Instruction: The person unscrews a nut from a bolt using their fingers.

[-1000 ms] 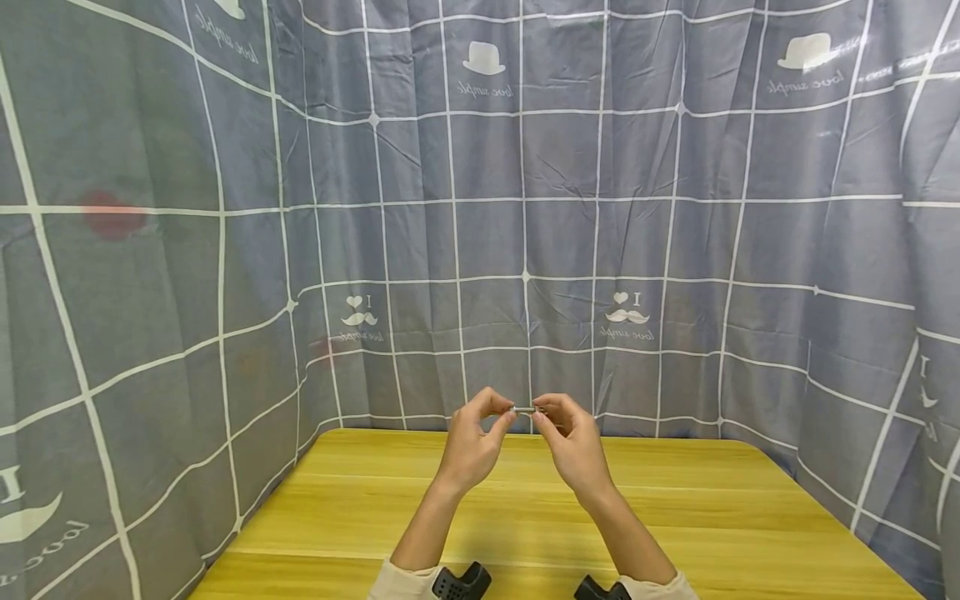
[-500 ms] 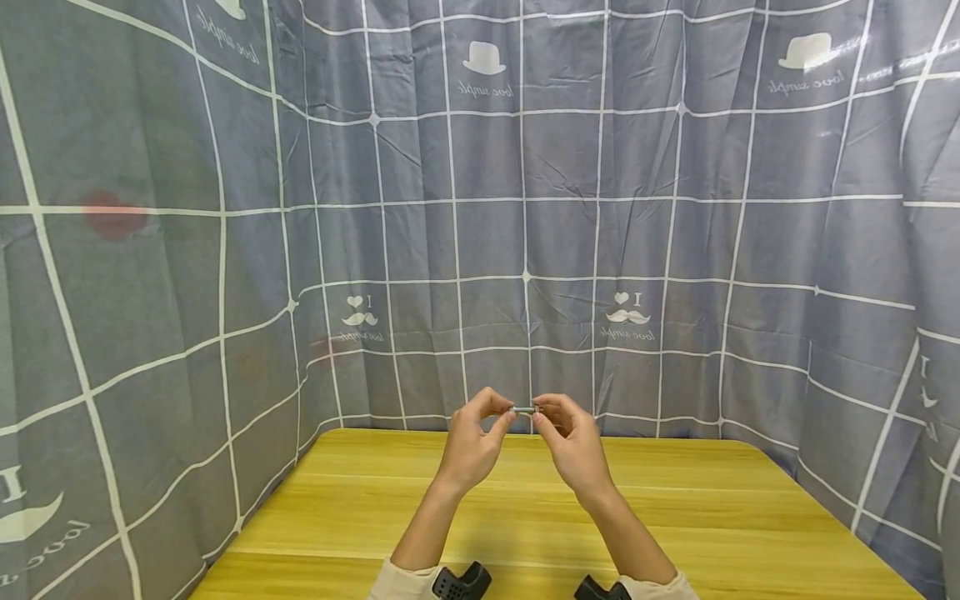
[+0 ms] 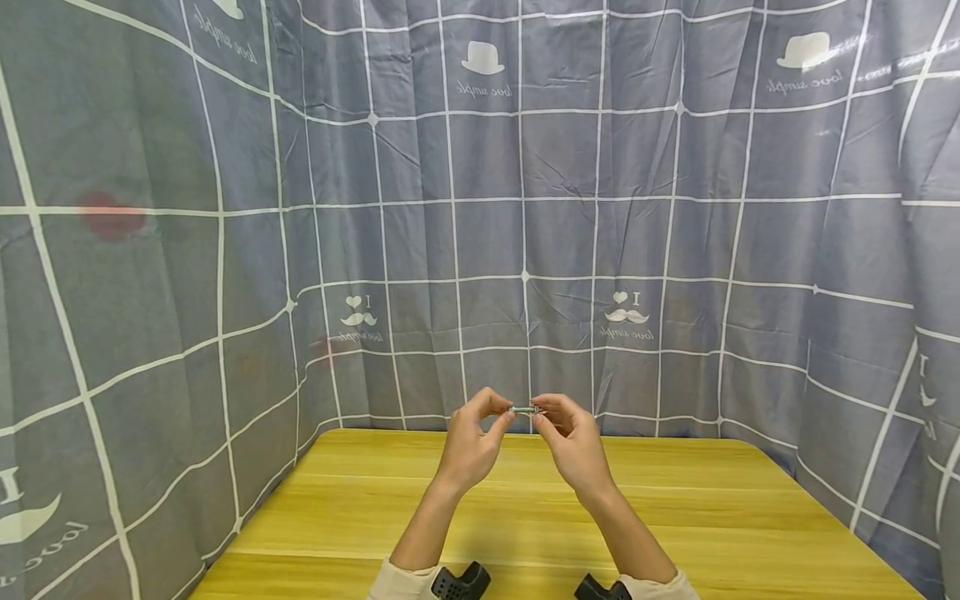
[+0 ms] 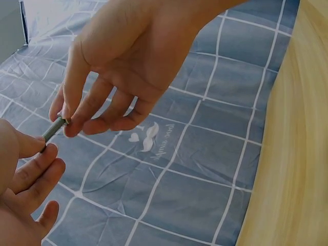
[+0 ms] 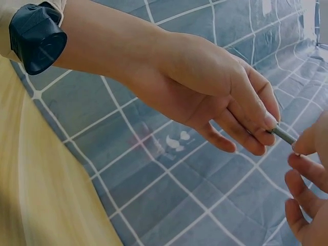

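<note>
A slim metal bolt (image 3: 524, 409) is held level between both hands, above the far part of the table. My left hand (image 3: 471, 442) pinches its left end between thumb and index finger. At the other end, my right hand (image 3: 579, 450) pinches it with thumb and fingertips. Thread ridges show along the bolt (image 4: 53, 129) in the left wrist view, with a wider piece by the right fingertips; whether that is a nut or the head I cannot tell. The right wrist view shows the bare middle of the bolt (image 5: 284, 135); fingertips cover both ends.
Below the hands lies a yellow wood-grain table (image 3: 360, 500). A grey-blue curtain (image 3: 562, 242) with white grid lines hangs behind it and along both sides. Black wrist devices (image 3: 461, 581) sit at the cream sleeves.
Both hands keep their place and their pinch on the bolt. Only a very slight difference shows at the bolt's right end, by the right fingertips.
</note>
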The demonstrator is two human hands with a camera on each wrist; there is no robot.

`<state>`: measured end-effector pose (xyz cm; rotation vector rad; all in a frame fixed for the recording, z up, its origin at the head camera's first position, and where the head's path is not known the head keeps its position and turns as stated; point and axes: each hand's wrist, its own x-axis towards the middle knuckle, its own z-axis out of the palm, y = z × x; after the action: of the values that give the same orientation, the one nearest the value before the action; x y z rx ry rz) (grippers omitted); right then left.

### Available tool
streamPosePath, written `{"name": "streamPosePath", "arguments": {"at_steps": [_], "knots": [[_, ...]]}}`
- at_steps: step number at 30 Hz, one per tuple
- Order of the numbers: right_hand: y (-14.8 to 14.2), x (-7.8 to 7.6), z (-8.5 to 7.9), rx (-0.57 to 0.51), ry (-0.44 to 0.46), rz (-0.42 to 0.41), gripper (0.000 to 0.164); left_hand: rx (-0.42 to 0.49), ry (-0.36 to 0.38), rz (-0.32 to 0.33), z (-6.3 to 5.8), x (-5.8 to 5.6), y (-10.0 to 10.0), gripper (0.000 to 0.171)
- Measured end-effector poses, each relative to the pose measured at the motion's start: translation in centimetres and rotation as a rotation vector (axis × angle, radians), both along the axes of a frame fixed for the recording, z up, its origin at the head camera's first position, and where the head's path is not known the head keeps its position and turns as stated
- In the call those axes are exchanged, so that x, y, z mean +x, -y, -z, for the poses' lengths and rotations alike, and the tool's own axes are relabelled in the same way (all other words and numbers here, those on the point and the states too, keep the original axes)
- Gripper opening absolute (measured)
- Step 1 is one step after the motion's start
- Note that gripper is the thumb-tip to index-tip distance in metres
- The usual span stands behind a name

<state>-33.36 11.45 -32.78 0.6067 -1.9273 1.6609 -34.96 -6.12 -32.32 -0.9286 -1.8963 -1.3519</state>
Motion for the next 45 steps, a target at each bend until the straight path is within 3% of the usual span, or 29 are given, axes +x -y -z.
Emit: {"name": "streamPosePath", "arguments": {"at_steps": [4, 12, 18, 25, 31, 40, 45], "knots": [[-0.03, 0.04, -0.04, 0.006, 0.022, 0.012, 0.027, -0.004, -0.005, -0.001, 0.00, -0.02, 0.03, 0.006], [-0.08, 0.11, -0.04, 0.005, 0.008, 0.014, 0.018, 0.003, -0.005, -0.001, 0.03, 0.05, 0.02, 0.008], [-0.09, 0.05, 0.10, 0.005, 0.025, 0.002, 0.029, 0.000, 0.005, -0.001, 0.11, 0.00, 0.00, 0.008], [-0.15, -0.15, 0.15, -0.003, 0.014, -0.024, 0.018, -0.008, 0.015, -0.005, -0.09, 0.10, 0.06, 0.008], [-0.12, -0.04, 0.10, -0.001, 0.039, -0.026, 0.039, 0.000, 0.031, -0.004, -0.15, 0.20, 0.06, 0.011], [-0.23, -0.22, 0.22, -0.003, -0.005, -0.016, 0.017, 0.005, 0.020, 0.001, 0.00, 0.11, 0.03, 0.002], [-0.18, -0.21, 0.17, -0.010, 0.026, -0.057, 0.030, 0.007, 0.013, -0.005, -0.04, 0.12, 0.05, 0.004]]}}
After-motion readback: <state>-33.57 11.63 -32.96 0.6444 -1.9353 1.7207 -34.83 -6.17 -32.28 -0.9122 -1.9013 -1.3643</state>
